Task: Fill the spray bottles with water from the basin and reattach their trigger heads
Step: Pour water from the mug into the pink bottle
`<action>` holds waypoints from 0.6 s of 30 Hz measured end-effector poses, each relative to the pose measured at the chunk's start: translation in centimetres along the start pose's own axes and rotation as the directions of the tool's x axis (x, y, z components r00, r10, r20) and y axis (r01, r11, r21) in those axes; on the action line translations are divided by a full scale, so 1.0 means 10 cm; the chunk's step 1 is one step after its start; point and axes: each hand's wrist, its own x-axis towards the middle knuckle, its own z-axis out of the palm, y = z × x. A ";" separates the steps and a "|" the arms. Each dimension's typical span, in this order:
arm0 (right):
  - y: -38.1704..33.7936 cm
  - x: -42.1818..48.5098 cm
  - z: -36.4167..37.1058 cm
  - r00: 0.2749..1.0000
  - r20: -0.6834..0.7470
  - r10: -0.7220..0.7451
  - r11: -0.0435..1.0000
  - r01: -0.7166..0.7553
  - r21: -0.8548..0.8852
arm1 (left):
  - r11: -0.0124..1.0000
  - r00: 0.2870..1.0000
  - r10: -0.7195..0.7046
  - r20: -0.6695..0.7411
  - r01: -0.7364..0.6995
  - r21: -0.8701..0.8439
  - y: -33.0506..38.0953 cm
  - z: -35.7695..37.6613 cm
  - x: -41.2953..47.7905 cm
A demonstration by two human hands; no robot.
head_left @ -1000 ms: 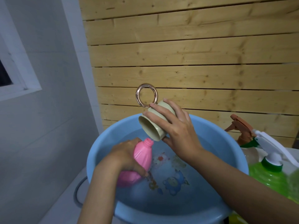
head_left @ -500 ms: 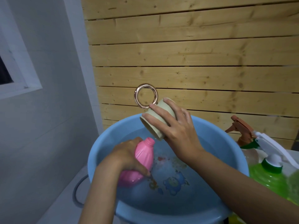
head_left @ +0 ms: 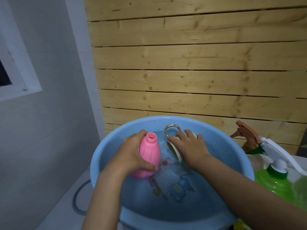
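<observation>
View from beside the person, over a round light-blue plastic basin [head_left: 108, 146] of water standing on a pale surface [head_left: 54, 211]. The left hand [head_left: 131, 155] curls round the body of a pink plastic bottle [head_left: 150, 156], thumb near its base. The bottle is uncapped, its open neck points up and slightly away, and its base dips into the water. The right hand [head_left: 189, 148] grips a pale green cup [head_left: 174, 149] with a metallic ring handle [head_left: 172, 125]. The cup lies tipped on its side at the waterline, mouth towards the pink bottle (how much water it holds cannot be told). Just right of the basin stand a green plastic spray bottle [head_left: 279, 185] with a white trigger head [head_left: 279, 153], and behind it a brown trigger head [head_left: 245, 131]. A pale wooden slat wall [head_left: 199, 63] stands behind.
</observation>
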 end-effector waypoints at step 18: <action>0.05 0.04 0.27 0.919 0.395 -0.016 0.966 -0.089 0.245 | 1.000 1.000 -0.009 0.022 0.009 -0.018 -0.04 0.02 0.00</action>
